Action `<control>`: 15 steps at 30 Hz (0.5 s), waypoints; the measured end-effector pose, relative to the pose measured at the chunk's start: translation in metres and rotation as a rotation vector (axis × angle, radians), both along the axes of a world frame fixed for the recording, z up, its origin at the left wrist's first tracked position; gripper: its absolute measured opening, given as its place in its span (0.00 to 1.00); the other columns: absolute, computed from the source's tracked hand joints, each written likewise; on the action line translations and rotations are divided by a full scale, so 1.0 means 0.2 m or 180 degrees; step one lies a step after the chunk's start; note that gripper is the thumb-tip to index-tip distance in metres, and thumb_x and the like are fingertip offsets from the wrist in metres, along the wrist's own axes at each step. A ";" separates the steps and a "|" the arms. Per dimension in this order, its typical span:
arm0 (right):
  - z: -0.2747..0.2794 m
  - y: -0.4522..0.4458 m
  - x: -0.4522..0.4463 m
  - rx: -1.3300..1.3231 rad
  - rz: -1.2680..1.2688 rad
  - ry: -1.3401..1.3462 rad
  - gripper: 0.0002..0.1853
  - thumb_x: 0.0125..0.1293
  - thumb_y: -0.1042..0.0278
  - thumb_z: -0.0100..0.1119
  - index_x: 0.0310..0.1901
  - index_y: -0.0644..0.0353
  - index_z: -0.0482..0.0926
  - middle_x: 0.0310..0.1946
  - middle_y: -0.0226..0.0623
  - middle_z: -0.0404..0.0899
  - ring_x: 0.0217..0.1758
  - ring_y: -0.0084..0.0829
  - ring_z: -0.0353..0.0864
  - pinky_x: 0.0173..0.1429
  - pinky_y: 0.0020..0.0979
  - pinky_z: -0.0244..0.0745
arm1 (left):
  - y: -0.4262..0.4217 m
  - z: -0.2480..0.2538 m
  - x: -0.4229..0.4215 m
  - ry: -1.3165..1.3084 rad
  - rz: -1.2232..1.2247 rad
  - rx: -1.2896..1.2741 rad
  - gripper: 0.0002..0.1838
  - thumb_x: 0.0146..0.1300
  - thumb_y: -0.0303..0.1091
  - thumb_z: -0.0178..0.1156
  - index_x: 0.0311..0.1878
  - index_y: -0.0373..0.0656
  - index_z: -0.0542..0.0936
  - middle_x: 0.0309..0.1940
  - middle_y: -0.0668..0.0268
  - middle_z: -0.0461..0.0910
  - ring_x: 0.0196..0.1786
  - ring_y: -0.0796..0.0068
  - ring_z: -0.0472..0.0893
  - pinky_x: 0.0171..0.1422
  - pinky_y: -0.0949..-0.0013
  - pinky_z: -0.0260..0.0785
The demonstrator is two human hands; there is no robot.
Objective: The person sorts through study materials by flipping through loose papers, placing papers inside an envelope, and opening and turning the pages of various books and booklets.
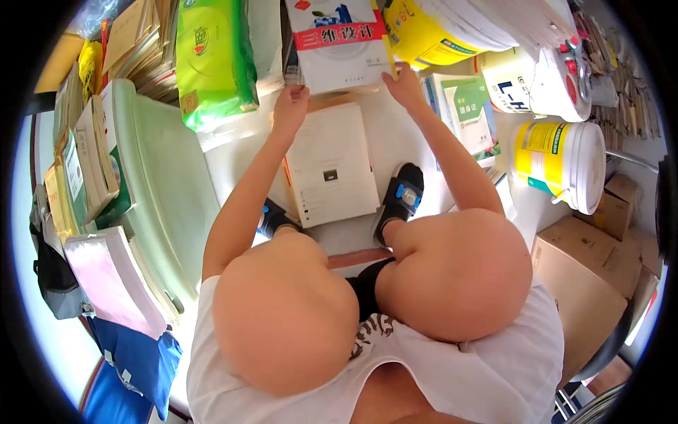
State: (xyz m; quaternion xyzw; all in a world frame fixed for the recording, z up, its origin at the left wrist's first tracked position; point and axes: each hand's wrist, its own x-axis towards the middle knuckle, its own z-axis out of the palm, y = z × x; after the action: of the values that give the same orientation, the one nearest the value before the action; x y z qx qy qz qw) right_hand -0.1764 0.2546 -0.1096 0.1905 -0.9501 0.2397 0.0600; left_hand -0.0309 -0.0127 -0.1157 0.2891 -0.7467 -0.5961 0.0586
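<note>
A white book (342, 60) with a red band and Chinese lettering lies at the top centre, seemingly on other books. My right hand (405, 88) grips its lower right edge, thumb and fingers closed there. At its lower left corner, my left hand (290, 109) has curled fingers closed against the edge; what the fingertips hold is partly hidden. Just below, on the floor between my feet, sits a stack of white books (330, 166) with a small dark rectangle on the top cover.
A green packet (215, 63) stands left of the book. Yellow and white buckets (558, 162) and a green-covered book (466, 109) are on the right. Cardboard boxes (590, 261) sit lower right. A pale green container (159, 177) and upright books (92, 162) line the left.
</note>
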 end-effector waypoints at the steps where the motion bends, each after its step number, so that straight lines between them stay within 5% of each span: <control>1: 0.00 0.00 -0.03 -0.0612 -0.0345 -0.1087 0.27 0.68 0.60 0.67 0.60 0.69 0.70 0.46 0.51 0.81 0.47 0.45 0.85 0.49 0.41 0.81 | 0.00 0.03 -0.04 -0.0029 -0.0012 0.0631 0.20 0.71 0.39 0.66 0.55 0.31 0.77 0.44 0.55 0.85 0.42 0.65 0.88 0.46 0.66 0.82; 2: -0.01 0.00 -0.04 -0.1214 -0.0683 -0.2204 0.28 0.69 0.59 0.68 0.60 0.69 0.69 0.44 0.48 0.82 0.42 0.38 0.87 0.45 0.36 0.82 | 0.01 0.06 -0.05 -0.0088 -0.0018 0.1274 0.19 0.71 0.38 0.66 0.54 0.31 0.77 0.45 0.54 0.85 0.40 0.66 0.88 0.44 0.68 0.84; 3: -0.01 0.00 -0.03 -0.1647 -0.0756 -0.2275 0.28 0.69 0.58 0.70 0.60 0.69 0.69 0.42 0.42 0.83 0.34 0.27 0.87 0.38 0.27 0.81 | 0.01 0.06 -0.08 -0.0067 -0.0015 0.1285 0.19 0.71 0.38 0.66 0.54 0.31 0.77 0.45 0.54 0.85 0.40 0.66 0.88 0.44 0.68 0.84; 8: -0.01 0.03 -0.04 -0.1780 -0.0773 -0.2376 0.28 0.65 0.59 0.73 0.55 0.69 0.70 0.44 0.49 0.84 0.32 0.33 0.87 0.35 0.31 0.81 | 0.03 0.07 -0.15 -0.0486 -0.0557 0.1367 0.17 0.74 0.40 0.63 0.54 0.35 0.78 0.46 0.59 0.84 0.40 0.69 0.88 0.45 0.66 0.84; 15: 0.03 0.16 0.22 -0.2816 -0.1069 -0.3212 0.26 0.63 0.64 0.76 0.56 0.65 0.72 0.46 0.42 0.83 0.49 0.30 0.85 0.47 0.32 0.82 | 0.09 0.25 0.17 -0.0020 -0.0812 0.1688 0.19 0.75 0.43 0.62 0.55 0.35 0.77 0.43 0.59 0.85 0.42 0.72 0.87 0.48 0.67 0.83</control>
State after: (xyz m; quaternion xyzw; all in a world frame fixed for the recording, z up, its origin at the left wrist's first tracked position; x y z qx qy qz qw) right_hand -0.1327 0.2874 -0.1043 -0.1363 -0.6913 0.6515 -0.2810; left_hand 0.0031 0.0059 -0.0659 0.2001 -0.5954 -0.7721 -0.0968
